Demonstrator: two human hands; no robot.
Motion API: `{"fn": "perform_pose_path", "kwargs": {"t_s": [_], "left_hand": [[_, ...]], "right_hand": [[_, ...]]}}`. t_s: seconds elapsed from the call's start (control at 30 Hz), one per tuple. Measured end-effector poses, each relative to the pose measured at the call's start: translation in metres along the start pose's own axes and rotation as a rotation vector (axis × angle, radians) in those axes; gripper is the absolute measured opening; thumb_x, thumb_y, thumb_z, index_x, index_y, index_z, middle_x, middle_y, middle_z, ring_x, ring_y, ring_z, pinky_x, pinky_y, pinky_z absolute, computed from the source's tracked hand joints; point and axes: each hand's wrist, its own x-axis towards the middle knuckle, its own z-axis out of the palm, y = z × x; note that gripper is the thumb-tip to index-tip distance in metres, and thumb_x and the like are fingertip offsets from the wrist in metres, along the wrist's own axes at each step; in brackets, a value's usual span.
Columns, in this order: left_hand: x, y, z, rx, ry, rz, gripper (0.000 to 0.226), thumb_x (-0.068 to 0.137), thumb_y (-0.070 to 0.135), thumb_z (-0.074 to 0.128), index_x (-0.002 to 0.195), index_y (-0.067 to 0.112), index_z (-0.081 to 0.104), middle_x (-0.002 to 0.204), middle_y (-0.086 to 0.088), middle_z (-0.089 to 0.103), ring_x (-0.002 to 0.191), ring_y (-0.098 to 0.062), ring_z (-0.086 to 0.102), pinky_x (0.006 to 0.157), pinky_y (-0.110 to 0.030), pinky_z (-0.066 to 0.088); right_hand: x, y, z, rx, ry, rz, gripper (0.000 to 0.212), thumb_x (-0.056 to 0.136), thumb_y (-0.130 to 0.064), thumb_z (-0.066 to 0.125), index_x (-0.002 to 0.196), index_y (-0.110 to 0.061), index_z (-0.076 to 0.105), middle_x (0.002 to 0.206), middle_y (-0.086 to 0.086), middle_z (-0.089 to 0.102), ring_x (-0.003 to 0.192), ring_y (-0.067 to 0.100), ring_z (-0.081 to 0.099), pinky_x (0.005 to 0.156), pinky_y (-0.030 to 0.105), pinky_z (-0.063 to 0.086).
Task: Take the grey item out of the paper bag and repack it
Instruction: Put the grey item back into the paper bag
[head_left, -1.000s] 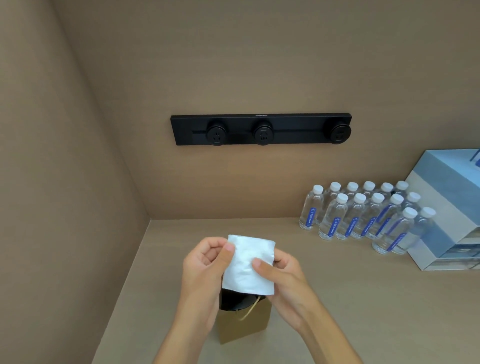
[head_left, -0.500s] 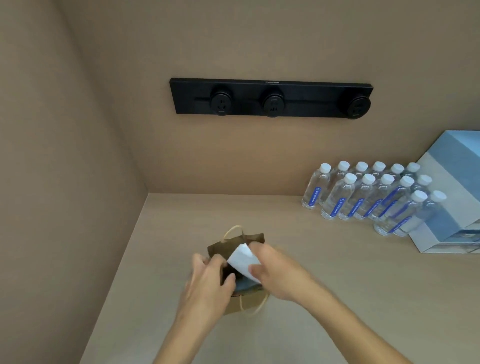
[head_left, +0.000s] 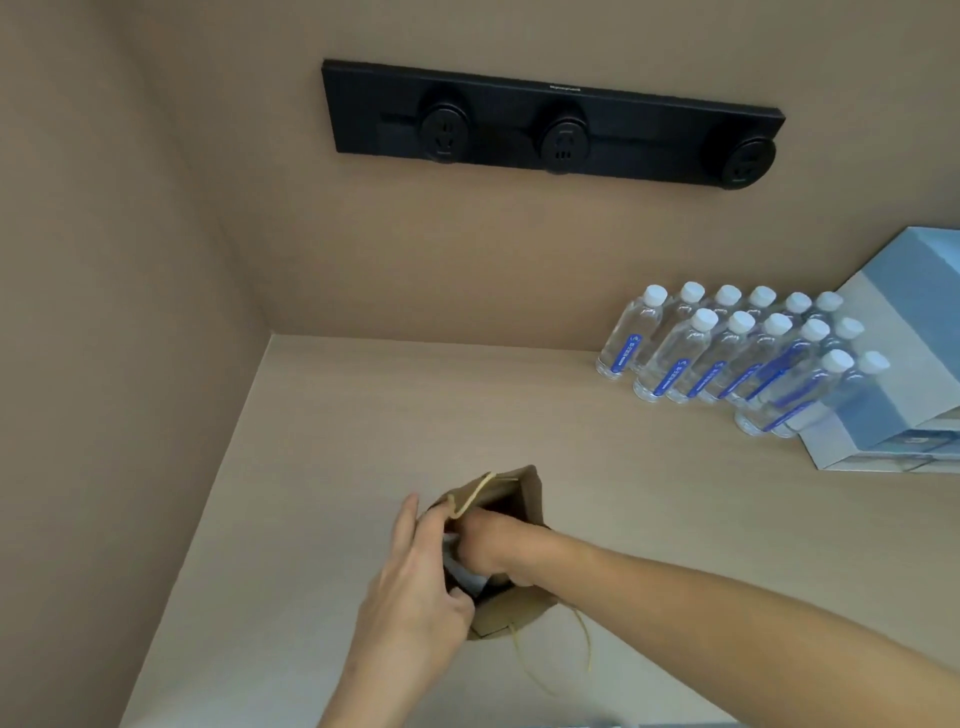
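The right hand is plunged into the mouth of the paper bag, its grip clenched on the grey item, which sits mostly inside the bag. The left hand grasps the bag's rim at nine o'clock. Water bottles stand at two o'clock on the surface.

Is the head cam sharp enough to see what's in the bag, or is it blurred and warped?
Head view: soft even lighting, no glare; right hand plunged into the paper bag, slightly soft; only a grey sliver shows; wide-angle bends the outlet strip and tilts the water bottles.
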Motion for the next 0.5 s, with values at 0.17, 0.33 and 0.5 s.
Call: {"fn": "perform_pose_path", "kwargs": {"t_s": [0.17,0.33,0.5], "left_hand": [[-0.003,0.0,0.002,-0.063,0.015,0.014,0.075,0.08,0.008,0.056,0.139,0.048,0.032,0.167,0.015,-0.012,0.128,-0.023,0.056,0.084,-0.03,0.05],[-0.005,-0.008,-0.007,-0.152,0.027,-0.029,0.067,0.08,0.006,0.051,0.129,0.05,0.036,0.168,0.008,-0.008,0.119,-0.03,0.061,0.086,-0.035,0.054],[-0.007,-0.009,-0.003,-0.15,-0.022,-0.001,0.072,0.083,0.011,0.05,0.135,0.052,0.021,0.168,0.009,-0.007,0.107,-0.032,0.065,0.091,-0.037,0.051]], "right_hand": [[0.01,-0.008,0.015,-0.158,-0.176,-0.033,0.051,0.096,0.001,0.048,0.145,0.0,0.036,0.145,0.021,0.044,0.133,0.038,0.041,0.107,0.044,0.038],[0.008,-0.006,0.014,-0.207,0.015,-0.007,0.033,0.098,-0.013,0.046,0.129,-0.004,0.051,0.126,0.016,0.058,0.119,0.031,0.056,0.094,0.034,0.044],[0.012,0.009,0.002,-0.271,0.056,0.09,0.034,0.094,-0.01,0.053,0.126,0.002,0.057,0.13,0.022,0.06,0.119,0.036,0.058,0.093,0.039,0.047]]}}
